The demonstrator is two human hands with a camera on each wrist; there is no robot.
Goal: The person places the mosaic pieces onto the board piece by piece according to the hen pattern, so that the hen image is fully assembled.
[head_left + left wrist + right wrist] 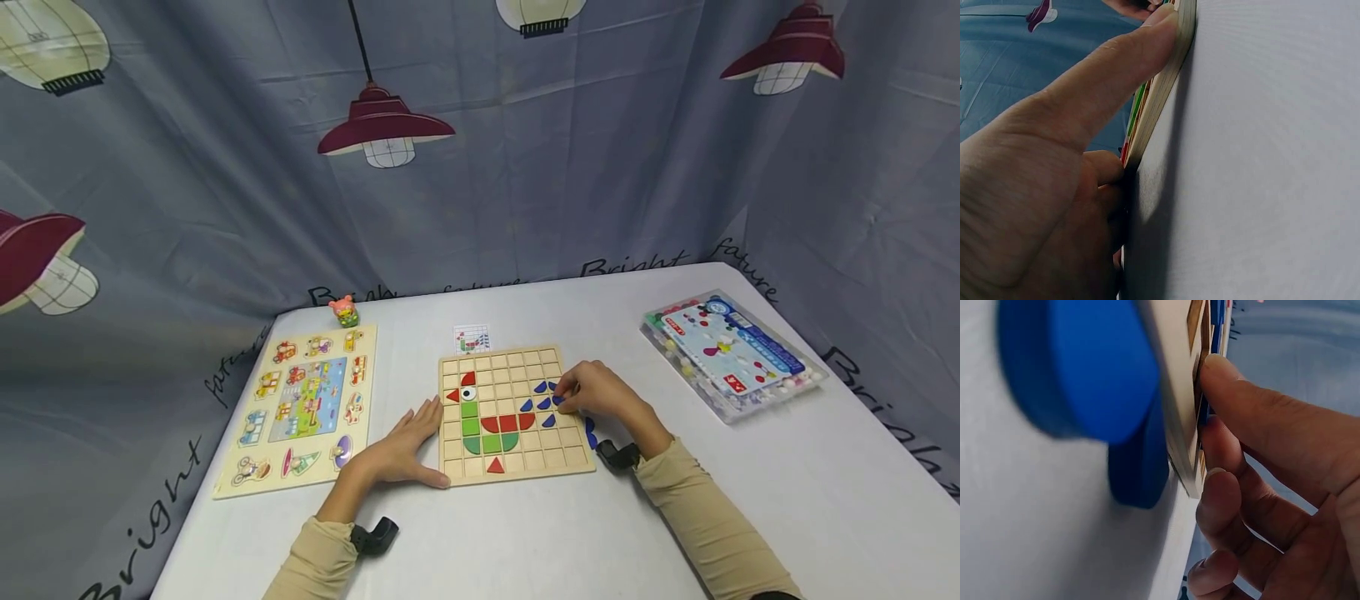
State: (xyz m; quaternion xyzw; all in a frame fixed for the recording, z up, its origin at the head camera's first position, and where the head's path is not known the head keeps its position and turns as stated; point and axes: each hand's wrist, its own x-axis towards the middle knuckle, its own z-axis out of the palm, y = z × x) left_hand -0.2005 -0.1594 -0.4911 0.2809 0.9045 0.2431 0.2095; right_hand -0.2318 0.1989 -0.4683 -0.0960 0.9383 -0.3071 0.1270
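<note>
A wooden grid board [525, 467] lies on the table, set with red, green and blue pieces and a white round eye piece [468, 392]. My right hand [600, 390] is over its right side, pinching a small blue piece [557, 400] between thumb and fingertips; in the right wrist view the fingers mostly hide that piece. Several blue pieces [549, 421] sit in cells beside it. My left hand [405, 446] lies along the board's left edge, fingers extended. Its thumb [1116, 78] touches the front edge near the corner in the left wrist view.
Loose blue pieces [1097, 369] lie on the table against the board's right edge. A small pattern card [472, 339] is behind the board. Left are a picture puzzle board [258, 454] and a small pink-and-green figurine [345, 312]; a clear plastic box [731, 354] of beads is right.
</note>
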